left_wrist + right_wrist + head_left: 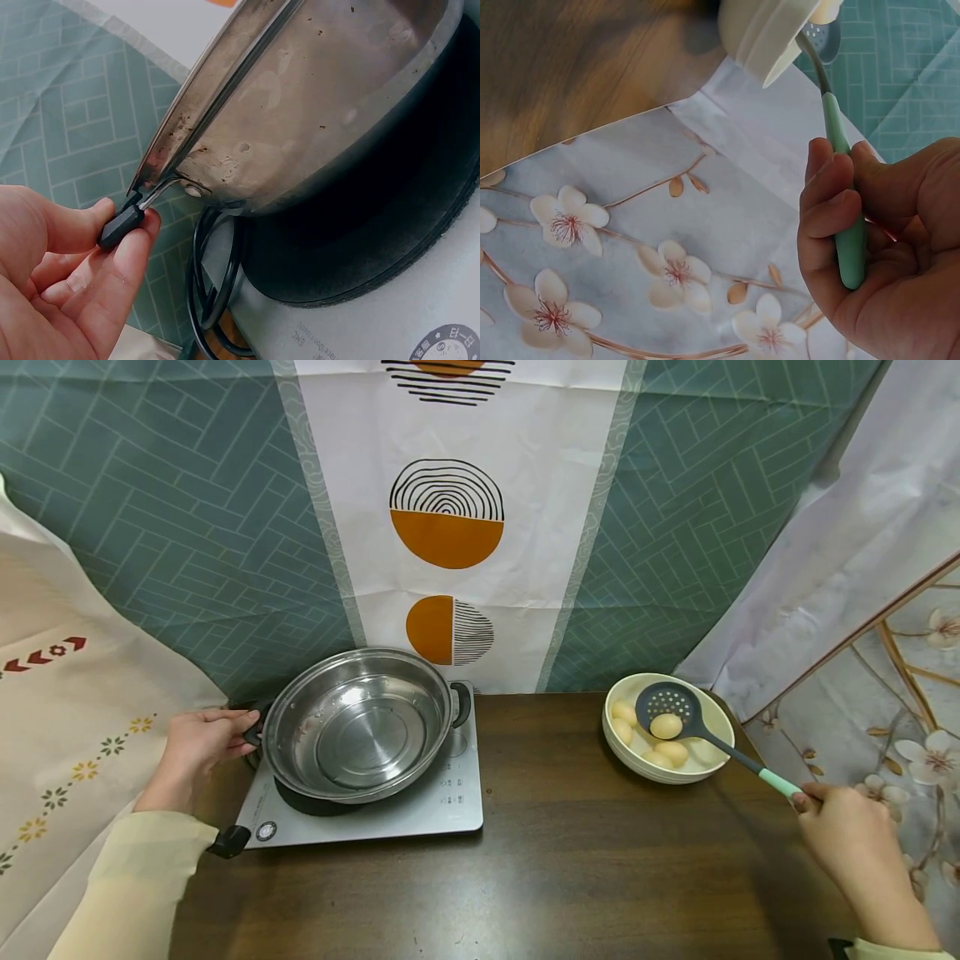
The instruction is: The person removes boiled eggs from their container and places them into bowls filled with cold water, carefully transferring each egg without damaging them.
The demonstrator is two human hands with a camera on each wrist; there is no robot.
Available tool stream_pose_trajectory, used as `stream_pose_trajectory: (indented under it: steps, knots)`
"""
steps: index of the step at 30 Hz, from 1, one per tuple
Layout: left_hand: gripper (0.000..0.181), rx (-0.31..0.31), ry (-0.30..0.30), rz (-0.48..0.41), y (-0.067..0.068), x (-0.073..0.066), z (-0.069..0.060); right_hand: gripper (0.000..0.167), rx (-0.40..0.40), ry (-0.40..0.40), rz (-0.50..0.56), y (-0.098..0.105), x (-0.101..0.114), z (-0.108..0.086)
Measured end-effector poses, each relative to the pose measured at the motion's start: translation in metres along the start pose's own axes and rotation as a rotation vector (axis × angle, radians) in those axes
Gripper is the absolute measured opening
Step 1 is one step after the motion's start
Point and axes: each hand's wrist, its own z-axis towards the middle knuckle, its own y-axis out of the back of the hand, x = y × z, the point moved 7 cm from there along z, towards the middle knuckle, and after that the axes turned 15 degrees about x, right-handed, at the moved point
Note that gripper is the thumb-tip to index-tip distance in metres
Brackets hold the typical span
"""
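Note:
A wide stainless steel pan (367,731) with two black handles is over a silver induction cooker (450,810). My left hand (206,743) pinches the pan's left handle (124,225) between thumb and fingers. At the right, my right hand (847,831) grips the mint-green handle (846,202) of a dark grey skimmer (663,695). The skimmer's perforated head is over a cream bowl (720,727) and bears one pale yellow, egg-shaped piece (666,726). Several similar pieces (671,752) lie in the bowl below it.
A brown wooden table (555,835) lies between cooker and bowl. A black cable (202,285) is coiled beside the cooker. Patterned cloth (442,435) hangs behind, cream cloth (90,710) at the left and flowered cloth (855,693) at the right.

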Motion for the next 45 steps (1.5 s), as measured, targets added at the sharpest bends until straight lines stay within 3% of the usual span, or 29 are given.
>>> stream_pose_trajectory:
  steps: [8, 16, 33, 45]
  knots:
    - [0.007, 0.013, -0.006, -0.001, -0.001, -0.001, 0.000, 0.027, -0.008, -0.003, 0.001, -0.002, -0.001, -0.002]
    - [0.007, 0.004, -0.008, -0.010, -0.001, -0.001, -0.001, 0.020, -0.095, 0.043, -0.015, 0.002, 0.006, -0.005]
    - [0.005, 0.019, -0.026, -0.078, -0.002, -0.005, -0.004, 0.020, -0.174, 0.071, -0.015, 0.002, 0.012, -0.013]
    - [0.006, 0.005, -0.025, -0.044, -0.002, -0.004, -0.004, 0.011, -0.228, 0.066, 0.005, 0.002, 0.011, -0.016]
